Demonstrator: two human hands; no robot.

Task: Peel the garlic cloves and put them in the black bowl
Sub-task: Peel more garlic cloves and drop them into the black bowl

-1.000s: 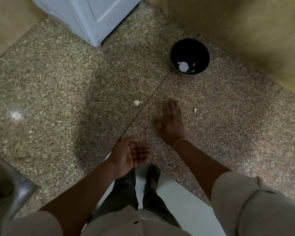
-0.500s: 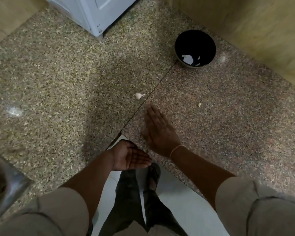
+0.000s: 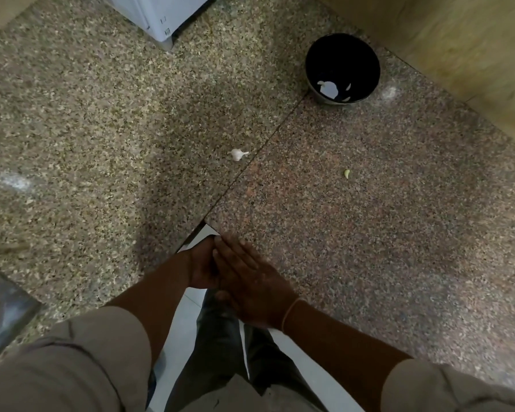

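Right hand (image 3: 250, 283) is laid flat, fingers spread, over cupped left hand (image 3: 202, 266) at the speckled granite counter (image 3: 399, 248) edge; anything held is hidden; small white garlic bulb (image 3: 237, 154) lies well beyond them; round black bowl (image 3: 342, 59) farther off.

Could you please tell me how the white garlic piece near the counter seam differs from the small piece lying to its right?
The white garlic piece is larger and bulb-shaped with a short stalk; the small piece is a slim, curved sliver. The first is white, the second yellowish-green. The first lies beside the seam; the second sits farther right. Both lie loose on the granite counter, outside the black bowl.
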